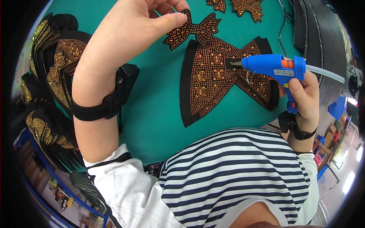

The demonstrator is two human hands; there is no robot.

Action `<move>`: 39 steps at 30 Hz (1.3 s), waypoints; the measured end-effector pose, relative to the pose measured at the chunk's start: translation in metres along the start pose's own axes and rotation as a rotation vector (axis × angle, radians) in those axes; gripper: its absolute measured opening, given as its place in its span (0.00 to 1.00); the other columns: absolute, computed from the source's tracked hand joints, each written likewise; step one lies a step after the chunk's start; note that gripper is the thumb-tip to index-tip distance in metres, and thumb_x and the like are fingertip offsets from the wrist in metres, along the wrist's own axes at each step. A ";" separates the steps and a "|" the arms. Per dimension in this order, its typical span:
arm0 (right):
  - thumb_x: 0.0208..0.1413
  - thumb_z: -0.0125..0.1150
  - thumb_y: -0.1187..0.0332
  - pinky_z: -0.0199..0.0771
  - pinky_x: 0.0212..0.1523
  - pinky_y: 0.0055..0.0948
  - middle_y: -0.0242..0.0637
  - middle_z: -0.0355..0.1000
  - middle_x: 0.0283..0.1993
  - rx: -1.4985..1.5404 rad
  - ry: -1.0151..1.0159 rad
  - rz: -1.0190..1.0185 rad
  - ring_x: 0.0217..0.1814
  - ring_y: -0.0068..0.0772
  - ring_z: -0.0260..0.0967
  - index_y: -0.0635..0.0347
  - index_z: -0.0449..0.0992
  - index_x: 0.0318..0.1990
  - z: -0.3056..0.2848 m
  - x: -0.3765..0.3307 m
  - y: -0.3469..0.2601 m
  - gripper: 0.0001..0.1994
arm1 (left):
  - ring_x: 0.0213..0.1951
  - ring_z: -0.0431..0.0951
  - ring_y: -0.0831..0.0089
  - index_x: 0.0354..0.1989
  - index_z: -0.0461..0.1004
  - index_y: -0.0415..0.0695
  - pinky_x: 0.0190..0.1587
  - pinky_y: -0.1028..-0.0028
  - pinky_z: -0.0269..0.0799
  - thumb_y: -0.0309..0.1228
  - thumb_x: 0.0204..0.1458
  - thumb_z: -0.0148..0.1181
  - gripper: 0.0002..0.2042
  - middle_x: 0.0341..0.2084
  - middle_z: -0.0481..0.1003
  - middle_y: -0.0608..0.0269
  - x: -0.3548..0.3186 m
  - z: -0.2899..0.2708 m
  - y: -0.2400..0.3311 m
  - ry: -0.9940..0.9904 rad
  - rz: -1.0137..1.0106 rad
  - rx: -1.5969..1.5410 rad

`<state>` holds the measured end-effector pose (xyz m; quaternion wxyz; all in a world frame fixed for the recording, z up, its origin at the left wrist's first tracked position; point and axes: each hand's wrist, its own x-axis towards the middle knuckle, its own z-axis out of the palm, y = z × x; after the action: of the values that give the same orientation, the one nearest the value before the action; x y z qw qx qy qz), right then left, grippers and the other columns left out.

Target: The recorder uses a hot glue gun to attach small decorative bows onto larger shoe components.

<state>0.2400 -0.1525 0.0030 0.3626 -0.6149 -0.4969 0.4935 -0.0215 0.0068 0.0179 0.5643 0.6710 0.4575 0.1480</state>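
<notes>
Between thumb and fingers, my left hand (152,22) pinches the upper left end of a small black bow (194,29) studded with orange-copper rhinestones. Beneath it lies a larger studded black piece (213,76), wide at the left, narrowing at the middle and flaring again at the right. My right hand (302,93) is wrapped round the handle of a blue glue gun (273,66). Its metal nozzle points left, over the middle of the large piece. A pale glue stick (327,74) sticks out of the gun's rear.
Stacks of black pieces with gold and copper studs (62,57) stand along the left side of the green table (152,98). More studded pieces (247,7) lie at the far edge. Black sheets (323,38) and a dark cable (281,34) are at the right.
</notes>
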 end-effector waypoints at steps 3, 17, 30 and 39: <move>0.50 0.56 0.56 0.53 0.19 0.13 0.31 0.66 0.25 -0.011 0.006 0.001 0.23 0.17 0.61 0.67 0.69 0.46 -0.002 -0.001 0.000 0.23 | 0.22 0.66 0.86 0.31 0.71 0.34 0.24 0.85 0.64 0.23 0.47 0.55 0.05 0.20 0.70 0.69 0.000 0.002 0.000 -0.004 0.006 -0.023; 0.49 0.57 0.59 0.53 0.20 0.13 0.30 0.66 0.24 -0.012 0.042 0.000 0.22 0.15 0.59 0.67 0.68 0.47 -0.005 -0.007 0.003 0.22 | 0.22 0.66 0.86 0.31 0.71 0.33 0.24 0.86 0.63 0.23 0.48 0.55 0.05 0.21 0.70 0.68 0.001 0.005 -0.003 -0.054 0.006 -0.055; 0.48 0.57 0.67 0.59 0.23 0.18 0.32 0.67 0.27 -0.169 0.005 -0.105 0.24 0.19 0.61 0.68 0.69 0.46 -0.003 -0.012 -0.003 0.19 | 0.22 0.66 0.85 0.31 0.71 0.33 0.25 0.85 0.63 0.23 0.48 0.54 0.05 0.21 0.70 0.68 0.000 0.006 -0.003 -0.070 0.010 -0.052; 0.45 0.58 0.70 0.64 0.31 0.21 0.38 0.71 0.32 -0.114 -0.042 -0.164 0.27 0.24 0.65 0.71 0.69 0.43 0.012 -0.013 -0.038 0.17 | 0.24 0.68 0.83 0.32 0.71 0.33 0.28 0.84 0.65 0.23 0.48 0.54 0.06 0.22 0.71 0.67 -0.004 0.004 -0.002 -0.043 0.039 -0.040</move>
<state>0.2188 -0.1566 0.0393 0.3555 -0.5814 -0.5803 0.4460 -0.0223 0.0010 0.0159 0.5844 0.6714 0.4292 0.1536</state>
